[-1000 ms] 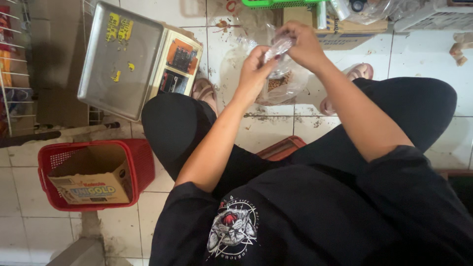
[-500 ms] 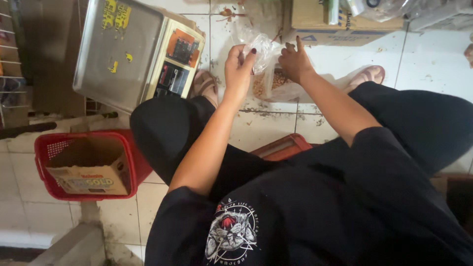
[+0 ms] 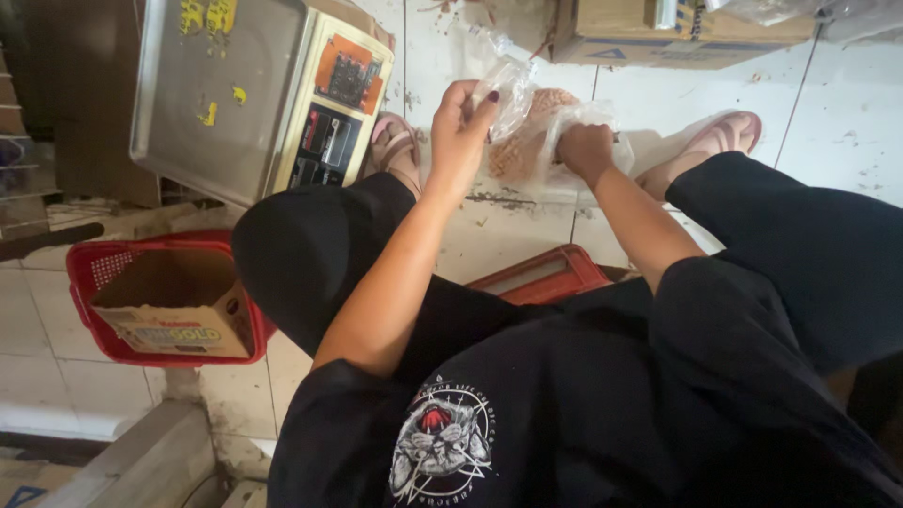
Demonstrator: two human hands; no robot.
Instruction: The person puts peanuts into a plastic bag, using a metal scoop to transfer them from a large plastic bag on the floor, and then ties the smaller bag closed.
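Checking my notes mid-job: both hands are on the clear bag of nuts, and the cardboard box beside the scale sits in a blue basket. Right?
Not quite: in the head view the basket is red. The rest holds: left hand and right hand on the clear bag, cardboard box in the basket, beside the scale.

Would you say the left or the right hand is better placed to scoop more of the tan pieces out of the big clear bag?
Probably the right hand: it is already down in the big clear bag among the tan pieces, while the left hand pinches the small clear bag above it.

Soft, even daylight, faint shadows, slight blur and wide-angle edge distortion.
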